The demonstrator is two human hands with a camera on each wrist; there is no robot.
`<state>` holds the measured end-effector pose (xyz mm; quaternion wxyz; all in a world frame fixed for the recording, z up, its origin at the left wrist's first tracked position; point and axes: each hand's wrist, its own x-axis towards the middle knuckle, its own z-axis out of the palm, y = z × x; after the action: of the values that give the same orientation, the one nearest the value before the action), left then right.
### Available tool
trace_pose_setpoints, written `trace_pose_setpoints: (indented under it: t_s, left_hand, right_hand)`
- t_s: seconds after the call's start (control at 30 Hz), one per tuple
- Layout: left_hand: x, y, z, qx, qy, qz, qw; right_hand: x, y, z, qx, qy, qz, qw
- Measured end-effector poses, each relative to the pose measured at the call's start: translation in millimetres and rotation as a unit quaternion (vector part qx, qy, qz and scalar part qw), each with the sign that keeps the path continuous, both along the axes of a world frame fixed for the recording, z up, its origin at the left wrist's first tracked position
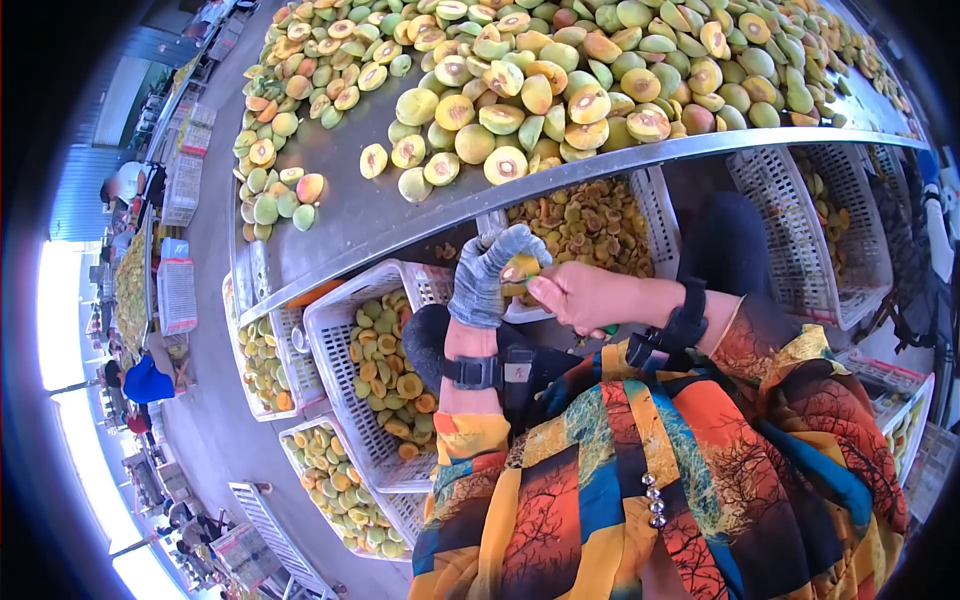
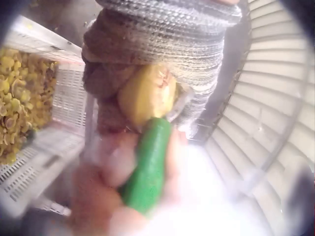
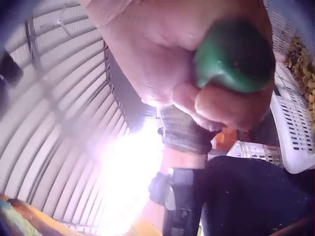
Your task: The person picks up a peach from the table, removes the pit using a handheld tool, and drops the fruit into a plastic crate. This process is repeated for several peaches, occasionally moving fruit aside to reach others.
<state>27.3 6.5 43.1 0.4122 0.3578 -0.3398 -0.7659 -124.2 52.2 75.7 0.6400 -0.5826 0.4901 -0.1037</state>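
My left hand (image 1: 490, 272), in a grey knitted glove, grips a yellow piece of fruit (image 1: 519, 268); the glove (image 2: 162, 44) wraps round the fruit (image 2: 147, 93) in the left wrist view. Close against it, my bare right hand (image 1: 590, 297) holds a tool by its green handle (image 2: 150, 164). The handle's near end touches or nearly touches the fruit. In the right wrist view the fingers of my right hand (image 3: 197, 73) curl round the green handle (image 3: 236, 56). The tool's blade or tip cannot be made out.
A metal table (image 1: 340, 245) with heaped halved fruit (image 1: 475, 143) lies ahead. Below its edge is a crate of brownish pieces (image 1: 590, 225). White crates of fruit (image 1: 335, 325) stand at the left, others (image 1: 850, 290) at the right. People work far left.
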Motion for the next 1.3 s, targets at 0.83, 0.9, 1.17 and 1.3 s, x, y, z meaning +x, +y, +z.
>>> trace_pose_setpoints:
  t_s: [0.83,0.9,1.17,1.3]
  left_hand:
    - [-15.0,15.7,-9.0,0.028,0.184,0.002,0.983]
    - [-38.7,17.2,4.9,0.206,0.067,0.098,0.971]
    - [-13.0,-0.4,-57.2,0.225,-0.048,0.143,0.963]
    - [-21.1,5.6,-38.6,0.24,-0.102,0.131,0.957]
  right_hand:
    - [3.4,15.6,-26.1,0.447,-0.448,-0.031,0.774]
    - [9.9,22.8,-5.1,0.443,-0.467,0.051,0.763]
    - [-51.7,-10.6,-42.5,0.048,0.01,-0.256,0.965]
    - [-40.2,-3.4,-27.9,0.017,-0.006,-0.21,0.977]
